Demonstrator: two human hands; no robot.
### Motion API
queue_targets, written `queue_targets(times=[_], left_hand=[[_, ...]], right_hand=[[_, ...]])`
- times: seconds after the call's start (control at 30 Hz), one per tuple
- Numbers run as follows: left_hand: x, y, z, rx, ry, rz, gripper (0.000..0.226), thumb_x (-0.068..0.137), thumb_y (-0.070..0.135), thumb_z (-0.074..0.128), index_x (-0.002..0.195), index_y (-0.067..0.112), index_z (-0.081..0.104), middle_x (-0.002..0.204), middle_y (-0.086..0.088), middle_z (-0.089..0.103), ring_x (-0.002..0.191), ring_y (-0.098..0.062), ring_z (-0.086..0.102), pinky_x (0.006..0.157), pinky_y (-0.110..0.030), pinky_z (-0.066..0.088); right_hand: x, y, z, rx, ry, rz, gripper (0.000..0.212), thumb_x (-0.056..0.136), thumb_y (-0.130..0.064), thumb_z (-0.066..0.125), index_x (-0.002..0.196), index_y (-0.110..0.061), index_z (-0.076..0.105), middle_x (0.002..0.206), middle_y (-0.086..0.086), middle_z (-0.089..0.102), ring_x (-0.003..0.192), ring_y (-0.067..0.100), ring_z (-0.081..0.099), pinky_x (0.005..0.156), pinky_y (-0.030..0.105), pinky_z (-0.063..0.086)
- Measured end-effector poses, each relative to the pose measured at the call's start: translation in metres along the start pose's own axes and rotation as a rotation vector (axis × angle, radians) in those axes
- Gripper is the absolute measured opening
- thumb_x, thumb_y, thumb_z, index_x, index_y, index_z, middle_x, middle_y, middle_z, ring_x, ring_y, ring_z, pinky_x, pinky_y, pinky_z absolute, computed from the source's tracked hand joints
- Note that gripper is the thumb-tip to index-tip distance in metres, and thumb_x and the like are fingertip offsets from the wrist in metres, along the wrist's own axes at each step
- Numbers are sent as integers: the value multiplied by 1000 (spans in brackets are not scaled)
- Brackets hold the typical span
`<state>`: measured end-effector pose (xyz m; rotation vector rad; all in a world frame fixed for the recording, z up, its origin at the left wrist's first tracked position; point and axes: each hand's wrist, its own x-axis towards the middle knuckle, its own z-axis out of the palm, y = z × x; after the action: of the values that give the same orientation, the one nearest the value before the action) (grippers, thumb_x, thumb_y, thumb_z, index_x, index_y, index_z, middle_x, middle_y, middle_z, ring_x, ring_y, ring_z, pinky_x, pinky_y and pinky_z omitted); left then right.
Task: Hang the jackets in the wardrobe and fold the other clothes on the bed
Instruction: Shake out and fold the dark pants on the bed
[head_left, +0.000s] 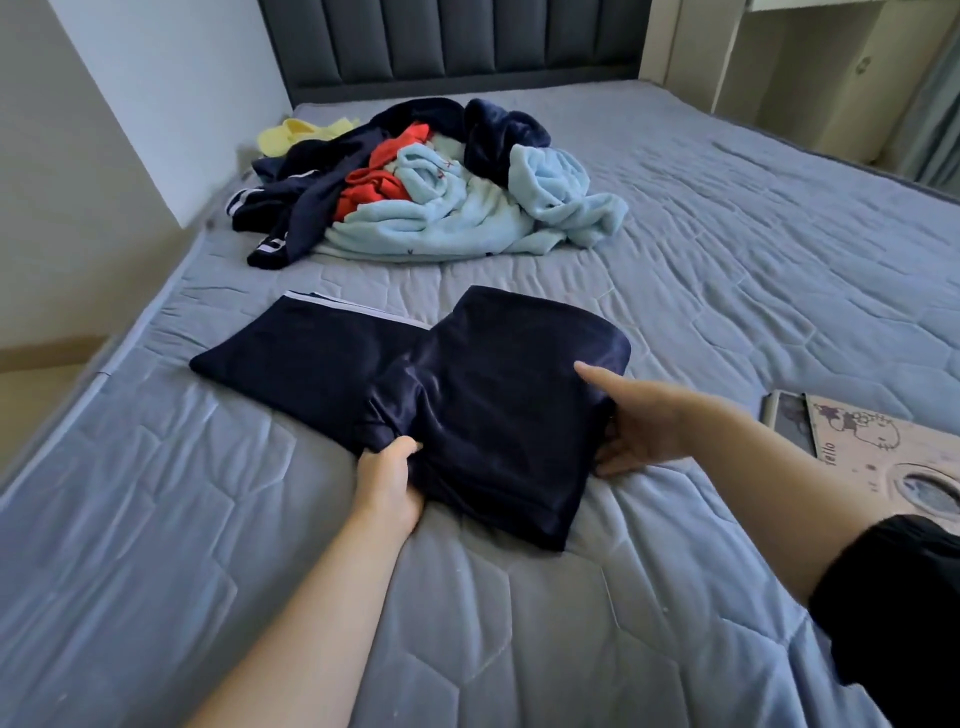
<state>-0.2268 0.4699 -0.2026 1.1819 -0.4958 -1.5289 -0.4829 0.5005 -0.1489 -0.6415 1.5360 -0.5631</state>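
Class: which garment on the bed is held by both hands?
The shiny dark navy garment lying flat: the left hand and right hand grip its sides. The others lie heaped near the grey padded headboard.

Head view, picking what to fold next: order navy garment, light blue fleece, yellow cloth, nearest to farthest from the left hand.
1. Navy garment, gripped by the left hand.
2. Light blue fleece, beyond, centre.
3. Yellow cloth, farthest back, left.
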Motion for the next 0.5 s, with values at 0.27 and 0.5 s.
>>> queue_targets(times=[0.27,0.5], left_hand=[[-33,-3,-13,453,167,493,79,77,-5,49,147,21,25,136,6,42,102,3,57,86,-14,45],[-19,31,11,1300,-151,1171,46,98,24,38,142,12,43,153,-12,31,144,-30,20,116,-50,19]], right_hand=[[9,3,10,250,38,-40,42,77,-26,75,115,-19,61,90,3,75,78,19,73,62,32,57],[5,-1,21,333,79,-49,32,76,-16,76,103,-14,60,71,7,73,58,22,71,47,31,54]])
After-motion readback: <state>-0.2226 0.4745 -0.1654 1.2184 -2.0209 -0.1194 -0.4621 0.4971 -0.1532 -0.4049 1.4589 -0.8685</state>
